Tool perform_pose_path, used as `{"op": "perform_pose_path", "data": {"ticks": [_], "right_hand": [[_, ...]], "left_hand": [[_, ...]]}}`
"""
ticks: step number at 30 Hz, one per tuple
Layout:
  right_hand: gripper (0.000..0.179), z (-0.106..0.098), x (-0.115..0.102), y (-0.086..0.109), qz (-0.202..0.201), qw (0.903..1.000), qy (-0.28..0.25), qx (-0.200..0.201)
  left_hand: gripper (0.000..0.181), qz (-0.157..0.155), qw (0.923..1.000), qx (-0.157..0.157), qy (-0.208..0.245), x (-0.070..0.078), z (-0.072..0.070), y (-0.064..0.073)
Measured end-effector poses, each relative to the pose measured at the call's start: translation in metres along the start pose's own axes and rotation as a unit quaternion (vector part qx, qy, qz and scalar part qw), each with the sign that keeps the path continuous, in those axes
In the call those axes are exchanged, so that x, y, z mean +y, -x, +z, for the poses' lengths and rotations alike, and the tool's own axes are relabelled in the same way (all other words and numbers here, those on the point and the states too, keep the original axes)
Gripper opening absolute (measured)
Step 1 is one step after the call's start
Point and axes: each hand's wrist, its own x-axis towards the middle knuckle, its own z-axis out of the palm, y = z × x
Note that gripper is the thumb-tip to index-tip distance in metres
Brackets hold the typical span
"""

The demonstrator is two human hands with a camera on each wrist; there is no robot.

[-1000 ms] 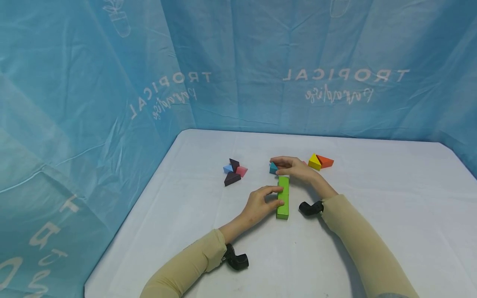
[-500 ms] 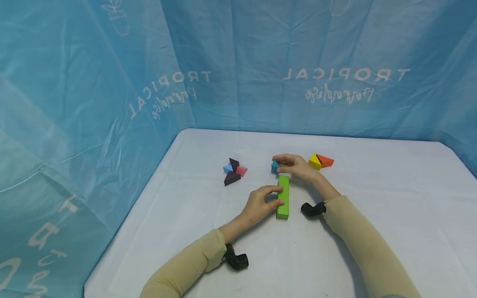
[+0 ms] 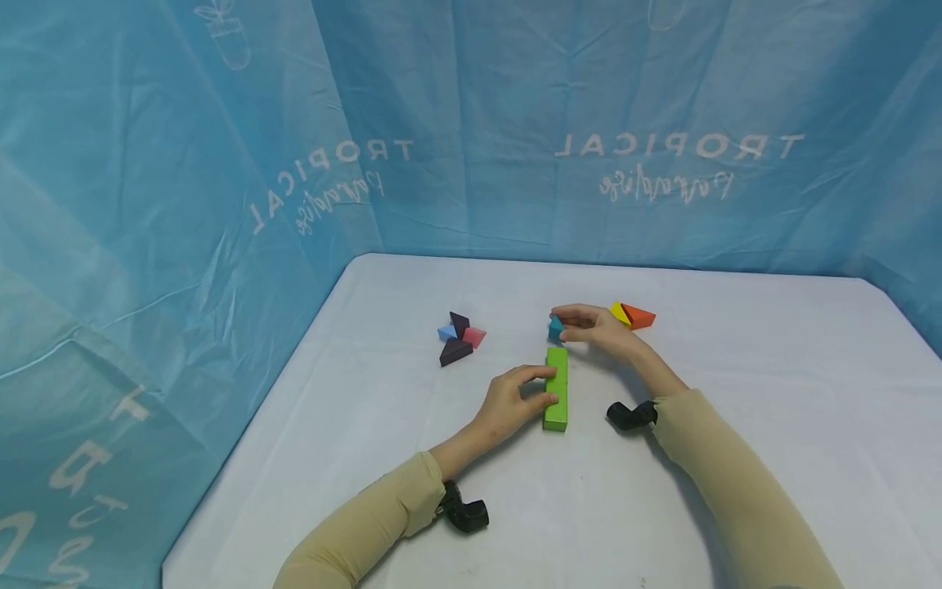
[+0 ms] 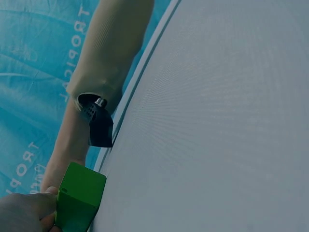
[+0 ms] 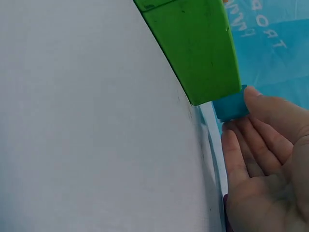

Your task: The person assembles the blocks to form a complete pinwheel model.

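Note:
My left hand (image 3: 508,402) rests its thumb and index finger, spread apart, along the left side of a green bar (image 3: 557,415). A seam shows the bar is two green blocks end to end. In the left wrist view, the thumb touches the green block (image 4: 79,203). Past the bar's far end, my right hand (image 3: 607,331) pinches a teal triangular block (image 3: 555,330) between thumb and fingers. The right wrist view has the teal block (image 5: 231,106) partly behind the green bar (image 5: 198,53); whether they touch I cannot tell.
Left of the bar lies a cluster of two dark triangular blocks (image 3: 456,352), a light blue one (image 3: 446,332) and a pink one (image 3: 474,336). Beyond the right hand are a yellow block (image 3: 620,312), partly covered, and an orange one (image 3: 639,317). Blue curtains border the white table (image 3: 773,393).
My right hand has moved to the right with the teal block, bringing it in line with the green bar's far end. The left hand stays on the bar.

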Motion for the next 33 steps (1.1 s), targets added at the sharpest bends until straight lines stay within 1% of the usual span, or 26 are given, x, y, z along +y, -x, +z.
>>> {"op": "perform_pose_path", "data": {"ticks": [6, 10, 13, 17, 21, 23, 27, 30, 33], "right_hand": [[0.047, 0.001, 0.002, 0.002, 0.010, 0.9998, 0.007, -0.016], [0.049, 0.002, 0.001, 0.004, 0.019, 0.9996, 0.013, -0.014], [0.048, 0.003, 0.000, 0.003, 0.018, 0.9996, 0.016, 0.013], [0.044, 0.005, -0.002, 0.002, 0.024, 0.9976, 0.010, 0.065], [0.042, 0.009, -0.004, 0.002, 0.047, 0.9948, 0.033, 0.084], [0.042, 0.011, -0.005, 0.003, 0.057, 0.9939, 0.043, 0.084], [0.040, 0.014, -0.006, 0.003, 0.072, 0.9938, 0.033, 0.079], [0.040, 0.016, -0.008, 0.005, 0.079, 0.9934, 0.036, 0.075], [0.039, 0.019, -0.011, 0.007, 0.079, 0.9930, 0.054, 0.069]], "left_hand": [[0.040, -0.010, 0.9999, -0.002, -0.002, 0.000, 0.000, 0.000], [0.040, -0.015, 0.9999, -0.005, -0.004, 0.001, 0.000, 0.001], [0.040, -0.022, 0.9997, -0.007, -0.007, 0.001, 0.000, 0.001], [0.040, -0.028, 0.9995, -0.010, -0.013, 0.000, 0.001, 0.000], [0.040, -0.032, 0.9994, -0.011, -0.011, 0.001, 0.000, 0.000], [0.040, -0.034, 0.9993, -0.012, -0.009, 0.001, 0.000, 0.000], [0.041, -0.032, 0.9993, -0.011, -0.012, 0.001, 0.001, 0.000], [0.041, -0.029, 0.9994, -0.011, -0.015, 0.000, 0.001, 0.000], [0.040, -0.027, 0.9995, -0.010, -0.013, 0.000, 0.001, 0.000]]}}
